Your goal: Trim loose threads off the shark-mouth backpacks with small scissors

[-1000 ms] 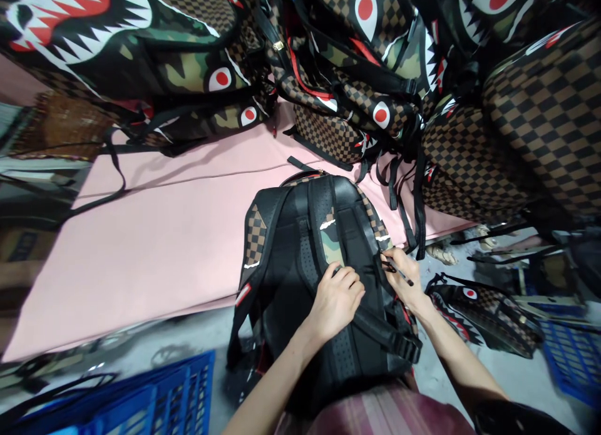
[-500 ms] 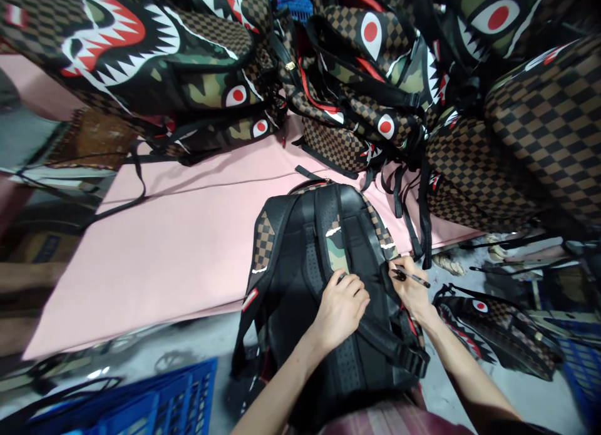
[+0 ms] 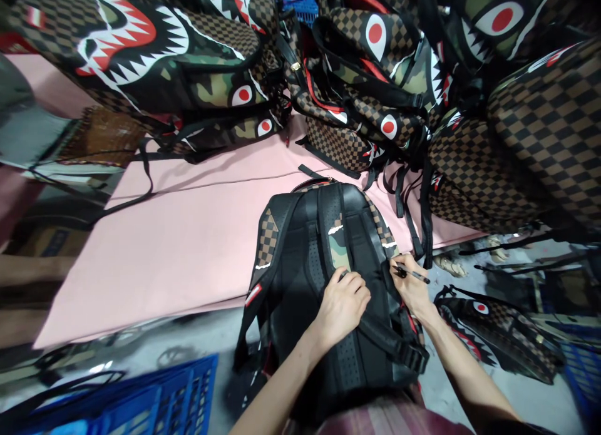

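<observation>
A black backpack (image 3: 291,297) lies before me with its strap side up, its top resting on the pink table. Checkered brown and camouflage patches show along its edges. My left hand (image 3: 344,300) is closed, fingers curled over a padded shoulder strap (image 3: 339,250) near the middle of the back panel. At the right side seam, my right hand (image 3: 409,285) pinches a slim dark pen-like tool (image 3: 417,275). Its rear end sticks out to the right, and the fingers partly hide the front end. A black buckle (image 3: 413,358) hangs on the lower strap below that hand.
Checkered and camouflage backpacks with shark mouths (image 3: 136,40) are piled along the back of the pink table (image 3: 178,241). Another shark-face bag (image 3: 502,328) lies low at right. Blue crates (image 3: 188,391) stand at lower left and far right. A blurred arm (image 3: 28,285) shows at the left edge.
The view has shifted slightly, so the table and piled bags appear a little farther right. Both hands keep almost the same places on the backpack.
</observation>
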{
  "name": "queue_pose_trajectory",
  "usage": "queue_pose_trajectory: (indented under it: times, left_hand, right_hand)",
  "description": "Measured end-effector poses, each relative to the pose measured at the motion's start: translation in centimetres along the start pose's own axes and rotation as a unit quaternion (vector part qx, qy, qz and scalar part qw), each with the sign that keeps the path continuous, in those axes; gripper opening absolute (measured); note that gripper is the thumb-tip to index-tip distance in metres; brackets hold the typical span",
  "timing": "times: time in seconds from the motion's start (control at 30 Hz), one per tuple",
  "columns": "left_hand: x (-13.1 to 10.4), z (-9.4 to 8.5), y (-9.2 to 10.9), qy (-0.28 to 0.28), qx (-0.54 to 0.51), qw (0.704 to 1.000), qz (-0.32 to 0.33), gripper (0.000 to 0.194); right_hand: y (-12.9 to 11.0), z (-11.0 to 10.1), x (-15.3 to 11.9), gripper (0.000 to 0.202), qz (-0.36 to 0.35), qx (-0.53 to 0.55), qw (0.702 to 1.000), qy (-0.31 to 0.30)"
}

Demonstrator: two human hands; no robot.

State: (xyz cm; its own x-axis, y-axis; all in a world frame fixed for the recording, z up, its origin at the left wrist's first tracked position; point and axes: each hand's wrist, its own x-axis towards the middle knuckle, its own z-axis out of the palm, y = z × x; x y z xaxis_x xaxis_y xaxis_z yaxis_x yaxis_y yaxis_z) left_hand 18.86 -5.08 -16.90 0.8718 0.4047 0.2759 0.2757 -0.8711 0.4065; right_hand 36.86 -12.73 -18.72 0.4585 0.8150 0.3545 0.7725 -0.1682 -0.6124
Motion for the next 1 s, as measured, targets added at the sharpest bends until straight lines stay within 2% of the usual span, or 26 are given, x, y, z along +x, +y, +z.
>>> queue_pose_trajectory:
  times: [0.4, 0.6, 0.73, 0.9, 1.0]
  left_hand:
    - [-0.08, 0.25, -0.05, 0.007, -0.002, 1.000, 0.000, 0.016]
    - [-0.14, 0.12, 0.06, 0.002, -0.002, 1.000, -0.006, 0.017]
    - [-0.18, 0.11, 0.01, -0.001, -0.009, 1.000, -0.003, 0.018]
    - [0.08, 0.27, 0.11, -0.007, -0.015, 1.000, -0.007, 0.018]
    - [-0.34, -0.35, 0.61, -0.003, -0.033, 0.999, -0.003, 0.015]
  right_hand:
    - [-0.08, -0.15, 0.02, 0.010, 0.016, 0.004, 1.000, 0.006]
    - [-0.04, -0.26, 0.00, 0.009, 0.015, 0.000, 1.000, -0.021]
    - [-0.09, -0.30, 0.09, 0.009, 0.031, 0.018, 0.999, -0.006]
    - [-0.12, -0.39, 0.18, 0.013, 0.041, 0.031, 0.998, -0.032]
    - [0.42, -0.97, 0.04, 0.015, 0.065, 0.042, 0.996, -0.034]
